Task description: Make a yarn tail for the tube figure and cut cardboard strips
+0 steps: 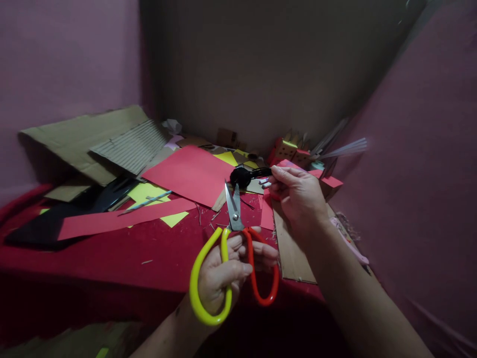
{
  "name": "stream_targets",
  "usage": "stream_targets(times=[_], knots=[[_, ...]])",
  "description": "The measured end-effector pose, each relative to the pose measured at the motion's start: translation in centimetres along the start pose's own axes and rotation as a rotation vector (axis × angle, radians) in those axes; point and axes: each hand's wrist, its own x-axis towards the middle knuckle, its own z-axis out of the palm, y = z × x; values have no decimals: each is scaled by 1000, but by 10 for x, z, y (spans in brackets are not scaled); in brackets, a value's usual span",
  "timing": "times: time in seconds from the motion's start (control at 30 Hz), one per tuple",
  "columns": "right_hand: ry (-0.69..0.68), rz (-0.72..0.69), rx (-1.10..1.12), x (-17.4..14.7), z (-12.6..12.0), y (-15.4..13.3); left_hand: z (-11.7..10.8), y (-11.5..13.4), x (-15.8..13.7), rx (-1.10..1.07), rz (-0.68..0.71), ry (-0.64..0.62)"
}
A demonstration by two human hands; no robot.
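Scissors [235, 217], blade edges [230, 201] parted

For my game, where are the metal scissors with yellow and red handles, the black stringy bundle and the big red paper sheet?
Scissors [235, 217], head view: pivot screw.
Black stringy bundle [241, 177], head view: rounded end.
Big red paper sheet [191, 175], head view: middle.

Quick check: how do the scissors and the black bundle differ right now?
The scissors have one yellow handle and one red handle; the black bundle is dark throughout.
The scissors' metal blades are parted, while the bundle forms a rounded clump with thin strands.
The left hand holds the scissors; the right hand pinches the bundle's strands.
Both are held up; whether blades and clump touch, I can't tell.
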Motion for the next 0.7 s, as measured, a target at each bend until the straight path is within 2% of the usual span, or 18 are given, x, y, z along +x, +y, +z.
stream_targets(times=[0.2, 0.7], knots=[[-14, 39, 32, -5, -7, 5, 3, 1, -2, 61, 24, 40], [29, 176, 203, 7, -12, 15, 2, 5, -5, 60, -92, 27]])
